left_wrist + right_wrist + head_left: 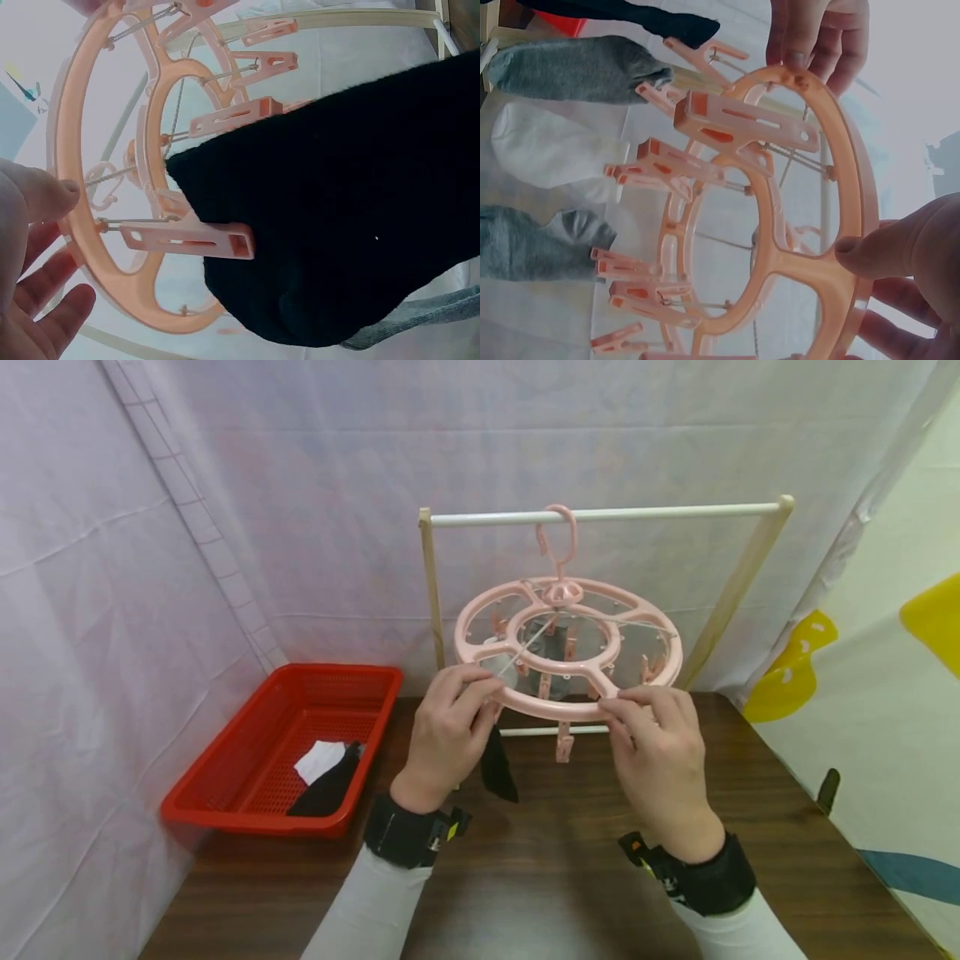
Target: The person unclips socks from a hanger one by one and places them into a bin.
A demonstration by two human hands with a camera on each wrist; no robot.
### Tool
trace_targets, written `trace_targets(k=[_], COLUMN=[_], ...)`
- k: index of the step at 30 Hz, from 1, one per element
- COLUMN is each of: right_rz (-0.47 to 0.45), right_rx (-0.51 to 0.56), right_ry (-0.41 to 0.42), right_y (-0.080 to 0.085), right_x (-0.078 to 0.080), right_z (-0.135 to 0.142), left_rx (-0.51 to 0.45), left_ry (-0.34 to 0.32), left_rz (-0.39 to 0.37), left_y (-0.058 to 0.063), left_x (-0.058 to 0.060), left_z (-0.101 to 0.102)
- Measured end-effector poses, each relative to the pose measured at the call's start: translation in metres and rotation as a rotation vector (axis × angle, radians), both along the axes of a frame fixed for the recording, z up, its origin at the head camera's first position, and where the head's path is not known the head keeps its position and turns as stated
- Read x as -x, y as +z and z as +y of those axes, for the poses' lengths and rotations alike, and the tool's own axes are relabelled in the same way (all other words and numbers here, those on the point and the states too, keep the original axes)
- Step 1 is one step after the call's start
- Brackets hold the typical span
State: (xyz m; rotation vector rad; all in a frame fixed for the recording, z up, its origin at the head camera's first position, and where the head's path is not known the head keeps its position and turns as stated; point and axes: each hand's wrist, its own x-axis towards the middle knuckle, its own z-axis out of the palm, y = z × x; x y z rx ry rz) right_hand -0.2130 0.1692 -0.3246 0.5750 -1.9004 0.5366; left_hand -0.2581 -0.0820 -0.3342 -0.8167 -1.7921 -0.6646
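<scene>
A round pink clip hanger point(536, 704) hangs by its hook point(573, 539) from a white rod. My left hand point(450, 727) pinches the near left of its outer ring, and my right hand point(663, 760) pinches the near right, beside a spoke. In the left wrist view, a pink clip point(187, 240) grips a black sock point(337, 202) close to my left hand. Farther round the hanger, the right wrist view shows a grey sock point(577, 71), a white sock point(547, 150) and another grey sock point(525, 247). Several other clips dangle from the rings.
A red basket point(255, 825) stands on the left of the dark wooden table point(517, 893), holding a white cloth item point(320, 762) and a black one point(330, 785). The rack's wooden posts point(731, 593) flank the hanger, with a white curtain point(337, 527) behind.
</scene>
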Motion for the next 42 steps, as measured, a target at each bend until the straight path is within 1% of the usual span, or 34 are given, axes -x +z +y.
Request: trace_targets(k=[4, 9, 13, 21, 26, 36, 42], right_rz=[0.014, 0.003, -0.004, 0.010, 0.016, -0.008, -0.024], right_rx=[0.004, 0.011, 0.013, 0.033, 0.035, 0.040, 0.033], right_ry=[0.029, 0.044, 0.044, 0.068, 0.075, 0.061, 0.068], right_y=[0.001, 0.001, 0.000, -0.001, -0.001, -0.001, -0.001], right_x=[0.004, 0.008, 0.011, 0.016, 0.018, 0.017, 0.016], right_z=[0.004, 0.009, 0.013, 0.017, 0.019, 0.020, 0.020], left_rx=[-0.028, -0.054, -0.060, -0.059, -0.052, -0.041, -0.028], left_ry=[-0.003, 0.012, 0.037, 0.053, 0.044, 0.028, 0.022], left_rz=[0.008, 0.013, -0.002, -0.024, -0.021, -0.004, 0.011], left_y=[0.000, 0.000, -0.001, -0.002, -0.002, -0.002, -0.001], left_x=[0.001, 0.003, 0.005, 0.008, 0.008, 0.007, 0.005], left_z=[0.001, -0.001, -0.003, -0.007, -0.008, -0.009, -0.006])
